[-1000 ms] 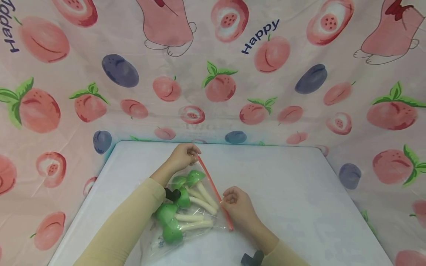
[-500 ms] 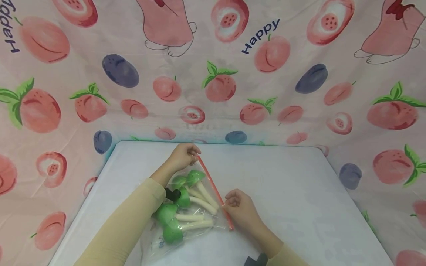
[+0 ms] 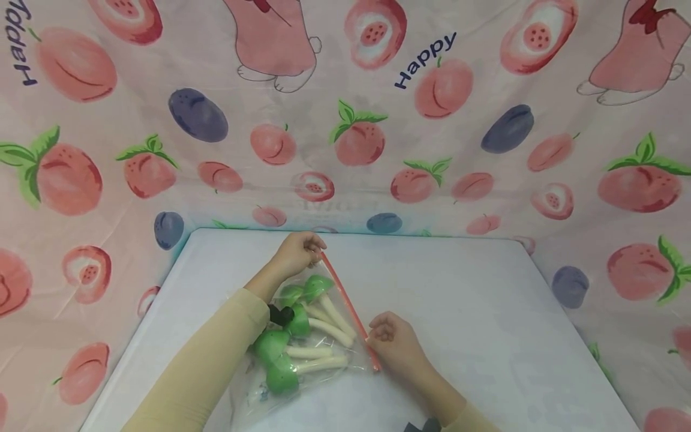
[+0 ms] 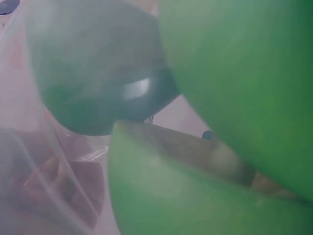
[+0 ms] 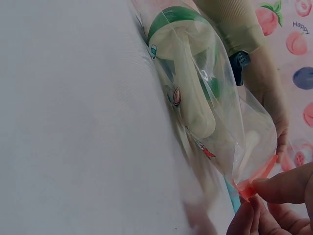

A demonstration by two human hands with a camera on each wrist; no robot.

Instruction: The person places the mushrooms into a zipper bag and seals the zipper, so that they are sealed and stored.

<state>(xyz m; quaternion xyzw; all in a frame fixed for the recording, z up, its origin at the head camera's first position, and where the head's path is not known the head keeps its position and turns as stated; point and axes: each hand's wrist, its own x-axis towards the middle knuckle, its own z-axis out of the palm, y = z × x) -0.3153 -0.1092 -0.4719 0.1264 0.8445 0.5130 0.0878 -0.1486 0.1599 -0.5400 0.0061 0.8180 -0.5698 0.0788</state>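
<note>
A clear zip bag [image 3: 254,399] with a red zip strip [image 3: 345,294] lies slanted across the table. Inside are several toy mushrooms [image 3: 282,373] with green caps and cream stems. At the strip's far end, my left hand [image 3: 294,253] pinches the bag's corner. My right hand [image 3: 398,347] pinches the strip nearer its close end; in the right wrist view the thumb [image 5: 286,186] and fingers press the red strip between them. Green mushroom caps [image 4: 244,73] seen through the plastic fill most of the left wrist view, hiding much of the left hand.
The white table [image 3: 486,312] bears the bag on its left half. Behind and at both sides hangs a pink cloth [image 3: 459,36] printed with peaches and plums. A black wrist mount [image 3: 281,315] on the left arm lies over the bag.
My right hand has slid along the red strip toward its near end, down and slightly right. My left hand stays at the far corner, and the mushrooms have hardly moved.
</note>
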